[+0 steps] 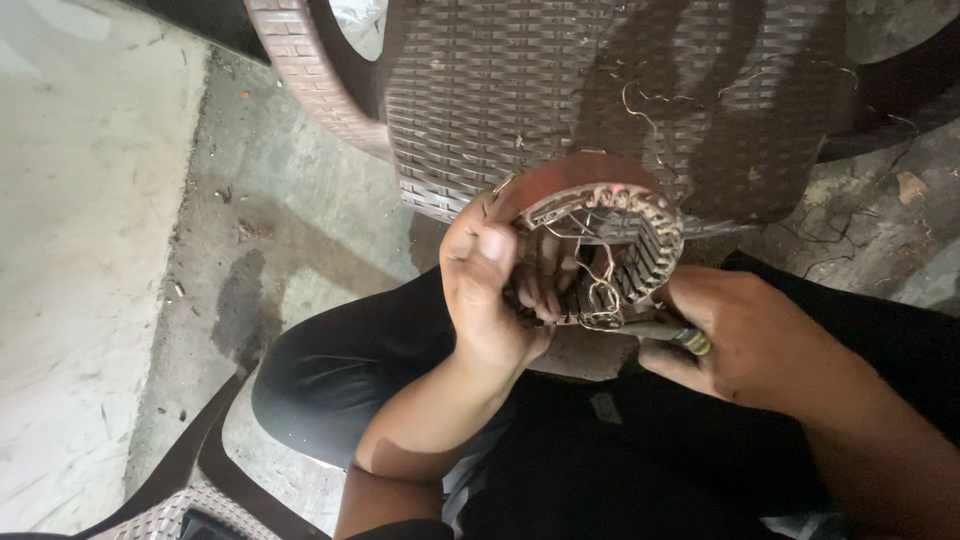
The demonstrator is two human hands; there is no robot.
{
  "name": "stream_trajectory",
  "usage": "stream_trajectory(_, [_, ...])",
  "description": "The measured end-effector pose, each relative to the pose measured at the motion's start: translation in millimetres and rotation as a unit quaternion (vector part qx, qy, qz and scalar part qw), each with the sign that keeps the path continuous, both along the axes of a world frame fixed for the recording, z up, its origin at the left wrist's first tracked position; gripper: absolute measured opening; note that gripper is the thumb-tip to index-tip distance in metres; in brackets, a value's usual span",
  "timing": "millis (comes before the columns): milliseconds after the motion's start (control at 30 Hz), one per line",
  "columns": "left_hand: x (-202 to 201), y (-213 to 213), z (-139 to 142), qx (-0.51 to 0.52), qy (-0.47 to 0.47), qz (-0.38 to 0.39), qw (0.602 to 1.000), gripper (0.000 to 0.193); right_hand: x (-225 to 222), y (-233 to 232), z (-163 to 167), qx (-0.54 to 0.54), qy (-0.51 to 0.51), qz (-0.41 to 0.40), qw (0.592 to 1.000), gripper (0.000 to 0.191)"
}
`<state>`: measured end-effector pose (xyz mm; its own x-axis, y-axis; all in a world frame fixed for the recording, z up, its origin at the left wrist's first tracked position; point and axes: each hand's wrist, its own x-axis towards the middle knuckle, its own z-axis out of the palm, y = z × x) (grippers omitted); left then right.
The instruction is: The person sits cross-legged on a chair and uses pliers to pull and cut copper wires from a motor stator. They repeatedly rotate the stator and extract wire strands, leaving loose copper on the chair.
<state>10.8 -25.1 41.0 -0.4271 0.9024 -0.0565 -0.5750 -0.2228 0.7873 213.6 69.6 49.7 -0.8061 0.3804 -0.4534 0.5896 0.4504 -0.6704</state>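
My left hand (490,290) grips a round metal motor stator (610,235), a slotted ring with loose copper wire strands hanging inside it. My thumb lies on its rim and my fingers curl into the ring. My right hand (745,345) holds a slim tool with a yellow-striped handle (680,333), and the tool's tip reaches into the ring's lower edge among the wires. Both hands are above my lap, over black trousers (620,460).
A brown woven plastic chair (560,90) stands just beyond the stator, with bits of copper wire on its seat. Cracked, dirty concrete floor (120,250) spreads to the left and right. Another woven chair's edge (170,500) shows at the bottom left.
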Motion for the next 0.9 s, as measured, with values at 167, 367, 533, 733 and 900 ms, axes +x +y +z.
stream_trajectory(167, [11.1, 5.8, -18.6, 0.008, -0.231, 0.072, 0.970, 0.071, -2.8, -3.7, -5.6, 0.004, 0.048, 0.008, 0.999, 0.043])
stream_trajectory(367, [14.2, 10.2, -41.4, -0.022, -0.222, 0.110, 0.969, 0.063, -5.1, -9.1, -8.2, 0.049, 0.097, 0.002, 0.994, 0.041])
stream_trajectory(533, [18.1, 5.9, -45.2, 0.005, -0.211, 0.121, 0.970, 0.056, -8.6, -17.9, -6.2, 0.034, 0.051, -0.025, 0.998, 0.046])
stream_trajectory(733, [16.7, 14.6, -51.3, -0.068, -0.060, 0.171, 0.981, 0.050, -15.4, -23.3, -10.0, -0.114, 0.091, -0.087, 0.985, 0.045])
stream_trajectory(900, [16.1, 10.3, -52.4, -0.034, -0.024, 0.132, 0.990, 0.051, -12.1, -30.1, -10.0, -0.175, 0.104, -0.102, 0.974, 0.030])
